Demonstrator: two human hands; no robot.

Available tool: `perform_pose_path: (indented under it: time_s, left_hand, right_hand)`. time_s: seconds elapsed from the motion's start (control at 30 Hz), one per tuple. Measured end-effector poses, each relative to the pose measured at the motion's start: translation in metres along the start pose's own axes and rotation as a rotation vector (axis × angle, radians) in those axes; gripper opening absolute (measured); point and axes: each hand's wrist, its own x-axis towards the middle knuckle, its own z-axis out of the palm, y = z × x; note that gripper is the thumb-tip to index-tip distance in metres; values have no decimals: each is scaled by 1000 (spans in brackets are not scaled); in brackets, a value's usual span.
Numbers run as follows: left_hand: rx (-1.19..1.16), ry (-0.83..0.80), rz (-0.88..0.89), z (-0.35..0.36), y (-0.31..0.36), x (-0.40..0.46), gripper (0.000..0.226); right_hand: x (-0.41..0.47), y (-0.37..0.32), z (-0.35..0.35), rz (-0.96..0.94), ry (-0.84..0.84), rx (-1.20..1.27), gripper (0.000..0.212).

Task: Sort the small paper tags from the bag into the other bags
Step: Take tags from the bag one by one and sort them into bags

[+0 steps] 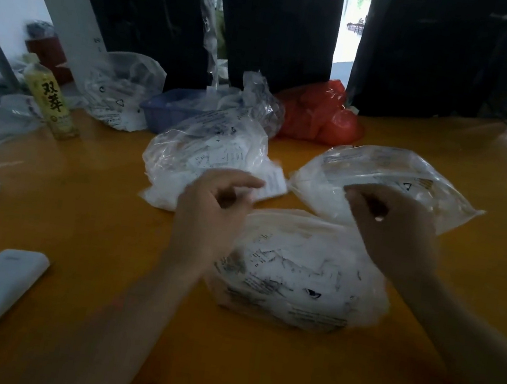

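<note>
Tags: small, light, limp paper slips, easily scattered; best pinched singly at an edge, I judge.
Near bag (298,275): soft clear plastic, full of tags, on the surface (89,232).
Left bag (204,157): just behind the near bag, to its left.
Right bag (390,177): just behind the near bag, to its right.
Left hand (213,205): fingers curled, a tag (273,183) at its fingertips; grip blurred, cannot tell.
Right hand (396,227): fingers bunched over the near bag; contents unclear.
Writing: bottle (52,100), well left of the near bag, reads "双辛", roughly; bag print illegible.
</note>
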Motion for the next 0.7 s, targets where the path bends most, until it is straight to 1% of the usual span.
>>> perform_pose_path:
  time_s: [0.03, 0.07, 0.13, 0.17, 0.23, 0.3, 0.33, 0.4, 0.5, 0.57, 0.63, 0.7]
  left_hand:
    - [64, 63, -3, -9, -2, 14, 26]
    - [134, 114, -21, -18, -5, 29, 26]
    - [296, 158, -65, -30, -14, 59, 27]
    - [376, 145, -73, -34, -20, 71, 28]
    - [525, 83, -68, -34, -30, 90, 31]
    - [687, -30, -67, -27, -38, 101, 33]
    - [770, -106, -81, -22, -40, 105, 34]
    - [875, -230, -125, -13, -42, 110, 38]
    - [870, -324, -180, -5, -40, 113, 49]
    - [875, -375, -204, -3, -37, 114, 58]
    - [889, -399, -218, -4, -34, 115, 63]
    - [903, -334, -198, -6, -31, 113, 63]
  right_hand:
    - [8, 10, -2, -19, 32, -110, 21]
    - [15, 21, -4, 4, 22, -210, 24]
    - [24, 39, -5, 118, -78, -356, 30]
    - [26, 45, -3, 164, -135, -401, 33]
    - [24, 52, 1, 190, -244, -477, 38]
    - [23, 56, 3, 162, -328, -547, 38]
    - [23, 57, 3, 149, -339, -556, 36]
    - [24, 58, 2, 136, -303, -538, 29]
    - [24, 59, 2, 120, -242, -519, 22]
    - [24, 60, 2, 112, -186, -509, 22]
    - [24, 62, 2, 107, -120, -508, 23]
    - [25, 63, 2, 102, -69, -502, 24]
